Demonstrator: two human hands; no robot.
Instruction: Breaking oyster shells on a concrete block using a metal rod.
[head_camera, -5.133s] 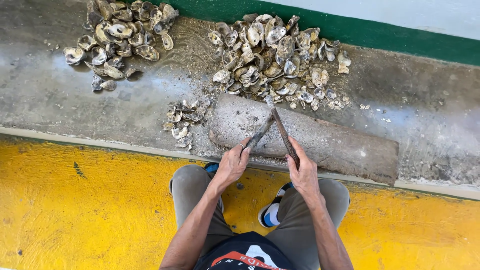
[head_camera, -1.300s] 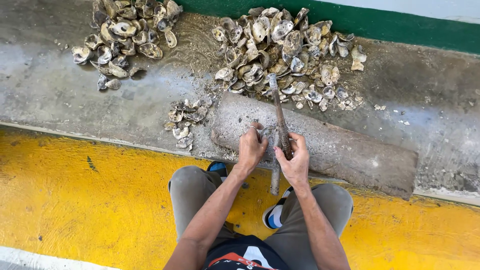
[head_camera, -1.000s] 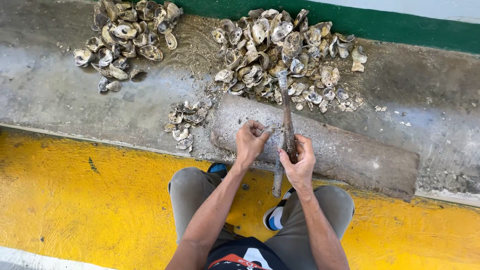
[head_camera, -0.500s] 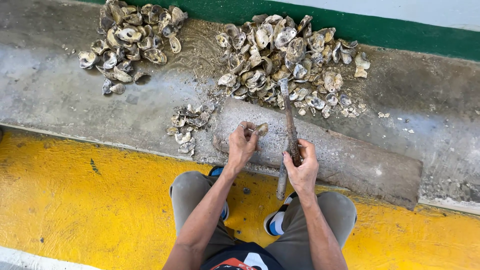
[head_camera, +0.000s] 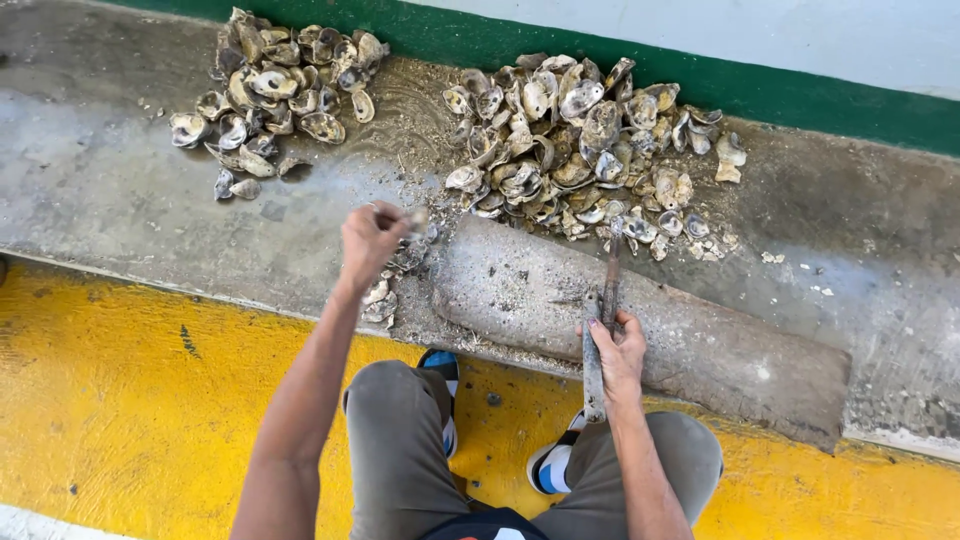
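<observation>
My right hand (head_camera: 617, 347) grips a long rusty metal blade (head_camera: 601, 318), its tip pointing up at the big heap of oyster shells (head_camera: 580, 140). The hand rests over a grey log-shaped concrete block (head_camera: 700, 340). My left hand (head_camera: 370, 238) is raised off to the left of the block, fingers pinched on a small shell piece (head_camera: 414, 219), above a small cluster of shells (head_camera: 392, 285) on the ground. A second heap of shells (head_camera: 275, 90) lies at the far left.
I squat on a yellow-painted floor strip (head_camera: 120, 400), knees (head_camera: 400, 420) and shoes below the block. The shells lie on a grey concrete ledge (head_camera: 110, 190). A green-painted band (head_camera: 800, 100) runs along the wall behind.
My left hand lifted off the block and swung out to the left with a shell piece. My right hand keeps the blade, now held lower and nearly upright.
</observation>
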